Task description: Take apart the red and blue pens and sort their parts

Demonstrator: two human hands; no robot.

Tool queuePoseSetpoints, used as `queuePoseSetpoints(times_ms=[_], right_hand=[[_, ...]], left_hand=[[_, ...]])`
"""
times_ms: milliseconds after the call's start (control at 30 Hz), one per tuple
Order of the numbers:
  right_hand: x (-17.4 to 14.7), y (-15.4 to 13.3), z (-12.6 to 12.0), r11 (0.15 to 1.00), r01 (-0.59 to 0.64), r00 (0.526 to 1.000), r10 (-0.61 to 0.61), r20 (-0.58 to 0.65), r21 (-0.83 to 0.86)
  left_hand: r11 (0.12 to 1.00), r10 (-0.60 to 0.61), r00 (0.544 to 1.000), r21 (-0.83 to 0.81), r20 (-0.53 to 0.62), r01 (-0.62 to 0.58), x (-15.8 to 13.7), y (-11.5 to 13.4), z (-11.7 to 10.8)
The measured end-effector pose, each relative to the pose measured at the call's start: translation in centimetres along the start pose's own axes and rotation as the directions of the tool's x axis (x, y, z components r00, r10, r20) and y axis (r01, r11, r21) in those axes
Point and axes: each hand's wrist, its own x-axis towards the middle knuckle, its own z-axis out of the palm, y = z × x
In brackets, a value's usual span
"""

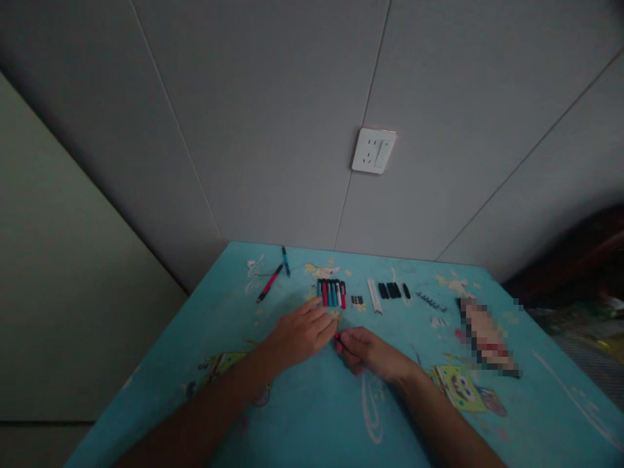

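My right hand (366,352) is closed in a pinch on a small pen part (337,336), red and dark, mostly hidden by the fingers. Beside it, my left hand (303,333) lies palm down with its fingers bent together and their tips close to that part. What those fingers hold, if anything, is hidden. Just beyond the left fingertips is a row of pen barrels (333,294), blue, red and white with dark ends. Small dark pieces (357,300) lie right of this row.
White sticks (374,296), black grips (390,290) and a line of small clips (431,301) lie further right. A red pen (270,283) and a blue pen (285,261) rest at back left. A blurred flat packet (489,337) is on the table's right. The wall (273,130) stands behind.
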Motion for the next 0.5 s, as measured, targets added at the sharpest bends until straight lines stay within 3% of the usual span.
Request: queuePoseSetpoints(times_ms=[67,133,267,367,500], right_hand=[[-0.3,-0.5,0.1,0.987,-0.009,1.000,0.008,-0.006,-0.162],[-0.7,-1.0,0.5,0.910,0.023,0.998,-0.044,-0.041,-0.415],[-0.9,-1.3,1.9,0.529,0.009,0.980,-0.175,-0.099,-0.849],[-0.5,-1.0,2.9,0.277,-0.089,0.968,-0.203,-0.149,-0.957],[-0.5,-1.7,3.4,0.053,-0.074,0.959,-0.271,-0.086,-0.996]], left_hand=[[0.999,-0.008,0.990,0.039,0.140,0.002,0.0,0.5,0.2],[0.998,-0.062,0.961,0.037,0.270,0.054,-0.4,1.1,0.7],[0.976,-0.204,0.887,0.021,0.415,0.215,-1.7,2.0,2.0],[0.964,-0.237,0.848,0.008,0.475,0.265,-2.2,2.2,2.5],[0.939,-0.263,0.808,-0.053,0.527,0.340,-2.0,1.9,2.4]])
